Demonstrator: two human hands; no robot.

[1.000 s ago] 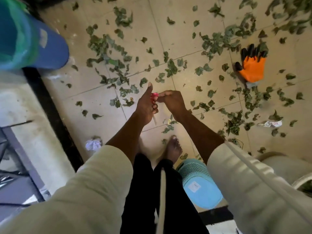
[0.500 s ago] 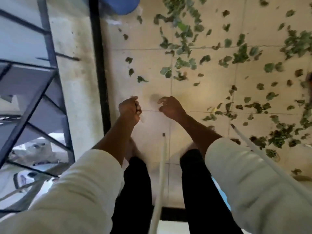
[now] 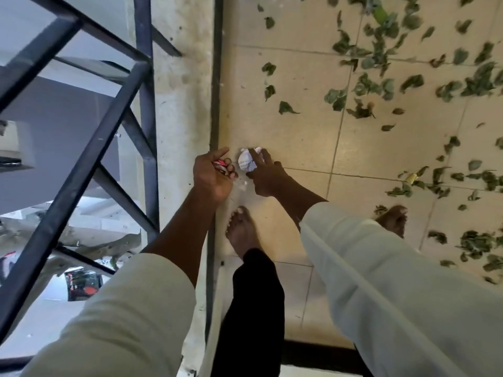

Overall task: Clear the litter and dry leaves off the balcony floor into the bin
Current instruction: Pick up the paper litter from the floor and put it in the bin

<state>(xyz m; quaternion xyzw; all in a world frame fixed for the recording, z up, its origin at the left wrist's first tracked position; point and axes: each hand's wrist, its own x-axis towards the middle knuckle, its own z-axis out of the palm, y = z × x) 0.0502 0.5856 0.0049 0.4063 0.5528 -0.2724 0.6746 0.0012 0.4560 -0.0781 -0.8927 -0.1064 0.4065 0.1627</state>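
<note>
My left hand (image 3: 213, 175) holds a small red and white wrapper (image 3: 221, 166) in its curled fingers, low over the floor by the black edge strip. Right beside it, my right hand (image 3: 265, 176) closes its fingers round a crumpled white paper ball (image 3: 246, 162) lying on the beige tile. Several dry green leaves (image 3: 386, 85) are scattered over the tiles to the right and far side. No bin is in view.
A dark metal railing (image 3: 144, 85) and a pale concrete kerb (image 3: 181, 104) run along the left, with a drop beyond. My bare feet (image 3: 242, 229) stand just behind the hands. Leaves also lie at the lower right (image 3: 476, 243).
The view swung left toward the railing. Both hands moved to the balcony's edge, and my right hand has come down onto the paper ball. The left hand still holds the wrapper.
</note>
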